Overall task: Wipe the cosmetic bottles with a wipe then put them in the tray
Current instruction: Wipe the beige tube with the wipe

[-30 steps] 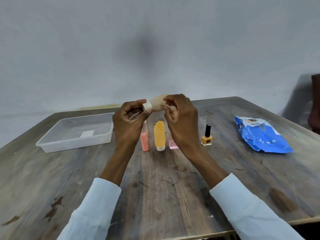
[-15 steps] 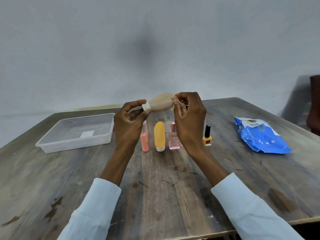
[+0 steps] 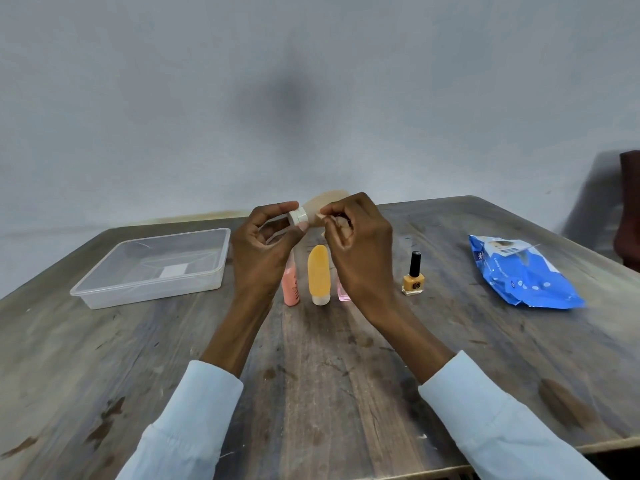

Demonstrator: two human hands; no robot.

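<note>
I hold a beige tube bottle point(image 3: 325, 201) sideways in the air above the table. My left hand point(image 3: 263, 251) pinches its white cap point(image 3: 298, 216) between thumb and fingers. My right hand point(image 3: 360, 251) curls around a small crumpled wipe point(image 3: 341, 223) and presses it on the bottle's body near the cap. Below my hands stand a pink tube point(image 3: 290, 289), an orange tube point(image 3: 318, 271), a pink glass bottle point(image 3: 343, 295) mostly hidden by my right wrist, and an orange nail polish point(image 3: 413, 280). The clear plastic tray point(image 3: 152, 292) sits at the left with no bottles in it.
A blue pack of wipes point(image 3: 519, 275) lies at the right of the wooden table point(image 3: 311, 393). A grey wall rises behind the table's far edge. A dark brown object point(image 3: 628, 209) shows at the right frame edge.
My right hand slid with the wipe from the bottle's far end back toward the cap and now hides most of the pink glass bottle. My left hand kept its hold on the cap.
</note>
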